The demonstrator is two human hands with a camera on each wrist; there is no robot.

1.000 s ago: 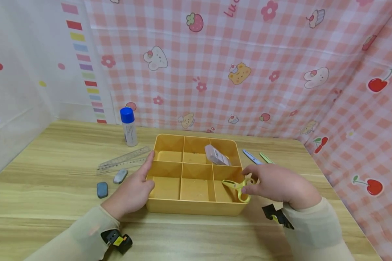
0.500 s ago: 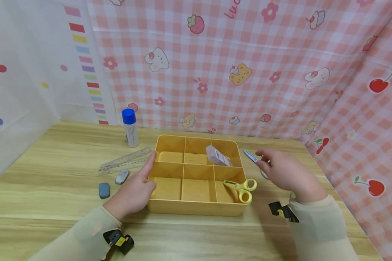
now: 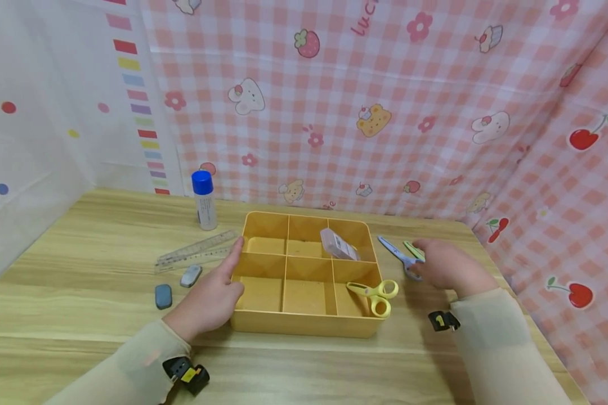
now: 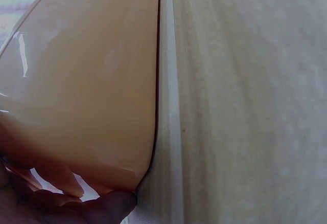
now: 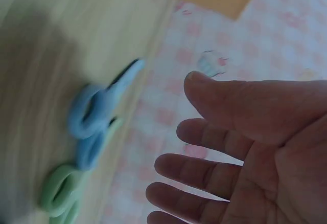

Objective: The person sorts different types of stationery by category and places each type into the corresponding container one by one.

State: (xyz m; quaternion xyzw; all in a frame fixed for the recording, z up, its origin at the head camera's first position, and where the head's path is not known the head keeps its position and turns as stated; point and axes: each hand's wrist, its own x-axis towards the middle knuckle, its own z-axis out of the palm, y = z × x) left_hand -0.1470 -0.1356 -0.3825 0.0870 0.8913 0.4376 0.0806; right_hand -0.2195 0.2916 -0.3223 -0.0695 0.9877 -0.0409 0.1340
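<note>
My left hand (image 3: 208,298) rests against the left wall of a yellow divided box (image 3: 304,325), index finger extended along it. In the left wrist view, its fingertips touch the box's side (image 4: 97,81) near the bottom corner. My right hand (image 3: 446,267) hovers over the blue scissors (image 3: 397,250) and green scissors (image 3: 411,247), fingers spread and holding nothing. The right wrist view shows both pairs lying on the table, the blue handles beside the green ones. Yellow scissors (image 3: 377,292) lean in the box's front right compartment, handles over the rim. A translucent plastic case (image 3: 338,246) tilts in the back right compartment.
Left of the box lie two clear rulers (image 3: 195,250), a grey eraser-like piece (image 3: 191,275) and a blue-grey one (image 3: 163,296). A blue-capped glue stick (image 3: 205,202) stands behind them. A pink checked cloth (image 3: 284,135) hangs at the table's back.
My right hand has let go of the yellow scissors, leaving them in the box, and has moved right to above the blue and green scissors. The left hand stays on the box.
</note>
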